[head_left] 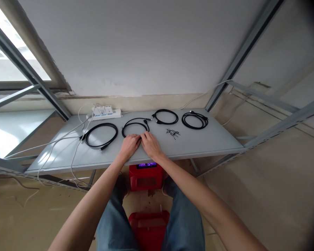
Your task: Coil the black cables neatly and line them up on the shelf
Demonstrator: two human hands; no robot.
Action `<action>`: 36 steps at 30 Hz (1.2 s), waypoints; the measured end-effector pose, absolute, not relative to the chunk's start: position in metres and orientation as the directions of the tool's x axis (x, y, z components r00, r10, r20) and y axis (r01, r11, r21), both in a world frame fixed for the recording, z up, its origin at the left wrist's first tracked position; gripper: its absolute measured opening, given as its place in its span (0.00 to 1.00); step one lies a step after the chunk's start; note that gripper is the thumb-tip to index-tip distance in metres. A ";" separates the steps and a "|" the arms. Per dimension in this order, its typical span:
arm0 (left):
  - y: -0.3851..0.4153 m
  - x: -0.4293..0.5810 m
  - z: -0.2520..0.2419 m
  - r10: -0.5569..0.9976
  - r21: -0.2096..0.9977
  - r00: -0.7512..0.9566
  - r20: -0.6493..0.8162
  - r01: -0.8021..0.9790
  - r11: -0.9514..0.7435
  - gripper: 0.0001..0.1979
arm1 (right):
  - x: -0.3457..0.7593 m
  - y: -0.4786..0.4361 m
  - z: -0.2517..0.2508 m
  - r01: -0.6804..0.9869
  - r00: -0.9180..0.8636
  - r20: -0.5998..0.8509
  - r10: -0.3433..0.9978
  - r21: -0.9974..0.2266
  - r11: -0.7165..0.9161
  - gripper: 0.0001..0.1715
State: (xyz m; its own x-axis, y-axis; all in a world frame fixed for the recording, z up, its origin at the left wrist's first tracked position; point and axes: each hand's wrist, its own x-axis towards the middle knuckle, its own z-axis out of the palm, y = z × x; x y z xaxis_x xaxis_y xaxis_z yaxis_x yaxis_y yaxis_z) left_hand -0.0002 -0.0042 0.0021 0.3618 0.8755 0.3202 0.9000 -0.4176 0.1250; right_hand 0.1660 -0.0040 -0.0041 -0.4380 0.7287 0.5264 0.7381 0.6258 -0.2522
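Bare forearms (86, 205) reach out over the person's jeans (184, 223) on my feed, down to a coiled black cable (133, 119) lying on a grey steel shelf (206, 146). The left hand (129, 146) and right hand (151, 145) both rest on the coil's near edge, almost meeting. On each hand the fingers (137, 138) lie together, though I can't tell whether they're gripping. Just left of the coil sits a second black cable coil (102, 124); to the right are a third (164, 110), a fourth (195, 128) and a small tangle of black ties (172, 132). Farther back lies a white power strip (116, 113), trailing white cords (70, 130). Below the shelf stands a red stool (146, 179).
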 end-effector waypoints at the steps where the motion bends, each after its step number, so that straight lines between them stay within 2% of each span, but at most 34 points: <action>1: -0.004 0.000 0.002 0.875 0.122 0.359 0.326 0.901 -0.415 0.12 | 0.166 -0.004 -0.004 0.740 -0.442 0.527 0.726 -0.244 0.627 0.12; 11: -0.008 0.002 0.005 0.896 0.067 0.343 0.284 0.925 -0.375 0.12 | 0.166 -0.008 0.001 0.782 -0.457 0.494 0.740 -0.173 0.599 0.09; 16: -0.013 0.004 0.010 0.934 0.059 0.289 0.211 0.950 -0.307 0.13 | 0.166 -0.012 0.006 0.778 -0.509 0.448 0.735 -0.127 0.616 0.14; 22: -0.009 0.001 0.008 0.906 0.156 0.329 0.267 0.913 -0.377 0.16 | 0.169 -0.016 0.011 0.836 -0.492 0.326 0.808 -0.085 0.543 0.22; 25: -0.003 0.001 0.004 0.884 0.225 0.361 0.298 0.873 -0.433 0.18 | 0.172 -0.018 0.019 0.865 -0.478 0.259 0.839 -0.024 0.501 0.23; 30: 0.002 0.002 0.003 0.888 0.245 0.370 0.274 0.866 -0.436 0.13 | 0.169 -0.014 0.041 0.886 -0.464 0.129 0.876 0.065 0.459 0.22; 36: 0.000 0.002 0.005 0.900 0.228 0.345 0.267 0.885 -0.407 0.12 | 0.158 -0.006 0.057 0.843 -0.530 0.048 0.847 0.135 0.520 0.15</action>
